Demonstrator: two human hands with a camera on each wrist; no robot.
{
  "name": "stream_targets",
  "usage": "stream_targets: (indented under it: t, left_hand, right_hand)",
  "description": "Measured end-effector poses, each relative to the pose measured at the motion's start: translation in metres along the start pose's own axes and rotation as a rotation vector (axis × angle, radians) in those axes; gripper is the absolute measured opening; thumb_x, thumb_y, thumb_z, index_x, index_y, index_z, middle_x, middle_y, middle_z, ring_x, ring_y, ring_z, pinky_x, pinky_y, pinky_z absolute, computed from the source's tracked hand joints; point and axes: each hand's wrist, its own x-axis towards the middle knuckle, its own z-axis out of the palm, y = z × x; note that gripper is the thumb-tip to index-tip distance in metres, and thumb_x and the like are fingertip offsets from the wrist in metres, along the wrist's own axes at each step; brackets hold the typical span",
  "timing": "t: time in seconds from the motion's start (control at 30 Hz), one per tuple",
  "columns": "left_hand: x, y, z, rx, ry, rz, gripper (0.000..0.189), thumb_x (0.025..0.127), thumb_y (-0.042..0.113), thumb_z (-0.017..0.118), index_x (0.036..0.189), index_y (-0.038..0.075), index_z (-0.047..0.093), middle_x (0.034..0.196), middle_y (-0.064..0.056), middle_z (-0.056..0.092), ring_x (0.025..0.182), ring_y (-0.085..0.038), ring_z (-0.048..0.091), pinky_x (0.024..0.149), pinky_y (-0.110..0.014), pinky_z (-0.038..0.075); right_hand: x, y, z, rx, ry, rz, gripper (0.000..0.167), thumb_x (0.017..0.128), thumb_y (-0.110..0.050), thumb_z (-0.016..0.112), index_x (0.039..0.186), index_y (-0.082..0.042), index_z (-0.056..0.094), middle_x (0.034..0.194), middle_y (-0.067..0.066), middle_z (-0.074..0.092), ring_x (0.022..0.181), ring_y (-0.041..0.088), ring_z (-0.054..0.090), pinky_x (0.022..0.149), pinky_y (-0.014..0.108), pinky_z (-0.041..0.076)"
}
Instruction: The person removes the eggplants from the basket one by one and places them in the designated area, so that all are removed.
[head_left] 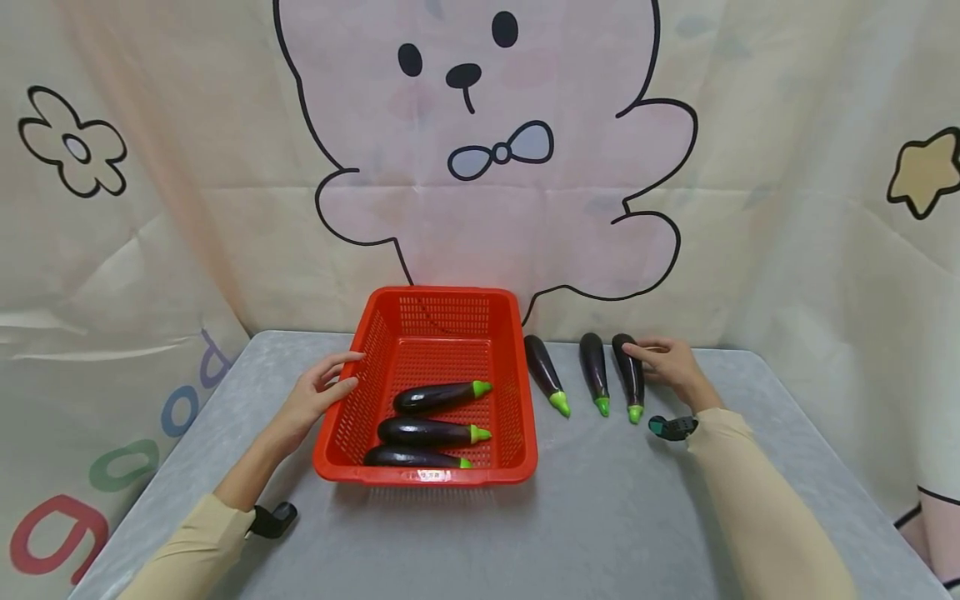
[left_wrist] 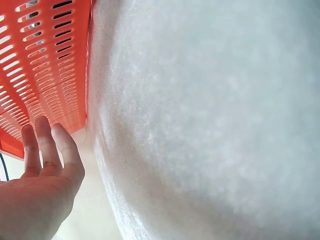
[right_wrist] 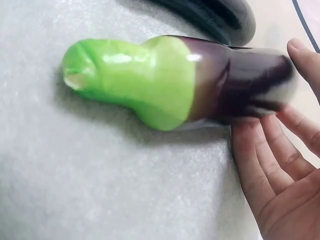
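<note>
A red plastic basket point(head_left: 513, 375) with slotted walls stands on the table, with three dark purple eggplants point(head_left: 431, 432) lying in its near half. My left hand point(head_left: 318, 392) touches the basket's left side, its fingers fairly straight against the slotted wall in the left wrist view. To the right of the basket, three more eggplants lie with green stems toward me. My right hand point(head_left: 667, 362) holds the rightmost eggplant point(head_left: 628, 379) near its blunt far end. In the right wrist view the fingers meet one side of this eggplant point(right_wrist: 240, 85) and the thumb is at the other.
The other two eggplants outside are one beside the basket point(head_left: 542, 367) and one in the middle point(head_left: 594, 371). The grey table point(head_left: 600, 517) ends at a printed curtain point(head_left: 480, 217) behind the basket; a curtain also hangs at the left.
</note>
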Motion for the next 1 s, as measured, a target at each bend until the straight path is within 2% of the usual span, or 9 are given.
stream_targets:
  t: [0.1, 0.3, 0.57, 0.63, 0.87, 1.0]
  left_hand:
    - [0.000, 0.001, 0.001, 0.002, 0.003, -0.003, 0.049, 0.101, 0.021, 0.063, 0.145, 0.007, 0.049, 0.144, -0.020, 0.050, 0.117, -0.035, 0.061, 0.086, -0.041, 0.056]
    - [0.000, 0.001, 0.001, 0.004, 0.013, -0.006, 0.049, 0.101, 0.022, 0.063, 0.146, 0.008, 0.049, 0.143, -0.019, 0.050, 0.116, -0.033, 0.061, 0.085, -0.041, 0.057]
    - [0.000, 0.001, 0.002, 0.009, 0.016, -0.010, 0.051, 0.100, 0.023, 0.064, 0.146, 0.008, 0.049, 0.145, -0.018, 0.050, 0.118, -0.033, 0.060, 0.085, -0.042, 0.057]
    - [0.001, 0.000, 0.002, 0.007, 0.013, -0.007, 0.050, 0.100, 0.023, 0.064, 0.146, 0.008, 0.049, 0.145, -0.019, 0.049, 0.118, -0.033, 0.061, 0.085, -0.042, 0.057]
    - [0.000, -0.001, 0.000, 0.001, 0.008, 0.003, 0.048, 0.102, 0.021, 0.062, 0.145, 0.007, 0.049, 0.144, -0.021, 0.049, 0.115, -0.029, 0.063, 0.085, -0.040, 0.057]
    - [0.000, 0.000, 0.001, 0.001, 0.009, -0.004, 0.048, 0.102, 0.021, 0.062, 0.146, 0.006, 0.049, 0.144, -0.023, 0.049, 0.117, -0.034, 0.061, 0.085, -0.039, 0.056]
  right_hand:
    - [-0.001, 0.002, -0.002, 0.004, 0.006, -0.004, 0.070, 0.093, -0.035, 0.077, 0.139, 0.012, 0.051, 0.115, 0.009, 0.066, 0.088, 0.011, 0.069, 0.079, 0.029, 0.058]
    - [-0.005, 0.006, -0.010, -0.021, 0.009, -0.056, 0.066, 0.095, -0.033, 0.075, 0.138, 0.011, 0.052, 0.123, 0.017, 0.061, 0.093, 0.011, 0.068, 0.083, 0.031, 0.057]
    - [-0.013, 0.008, -0.019, 0.130, 0.032, -0.167, 0.050, 0.095, -0.018, 0.075, 0.129, 0.013, 0.056, 0.102, -0.004, 0.069, 0.096, 0.013, 0.069, 0.081, 0.029, 0.057]
    - [-0.014, 0.006, -0.020, 0.151, 0.035, -0.172, 0.048, 0.095, -0.018, 0.075, 0.127, 0.012, 0.057, 0.103, -0.004, 0.069, 0.096, 0.014, 0.069, 0.081, 0.029, 0.057]
    - [-0.019, -0.006, -0.014, 0.108, 0.049, -0.185, 0.047, 0.096, -0.026, 0.074, 0.127, 0.006, 0.058, 0.112, 0.004, 0.064, 0.098, 0.012, 0.067, 0.083, 0.029, 0.056]
    - [-0.021, -0.018, -0.006, 0.093, 0.039, -0.206, 0.045, 0.096, -0.029, 0.074, 0.125, 0.003, 0.060, 0.114, 0.006, 0.063, 0.102, 0.017, 0.067, 0.083, 0.027, 0.056]
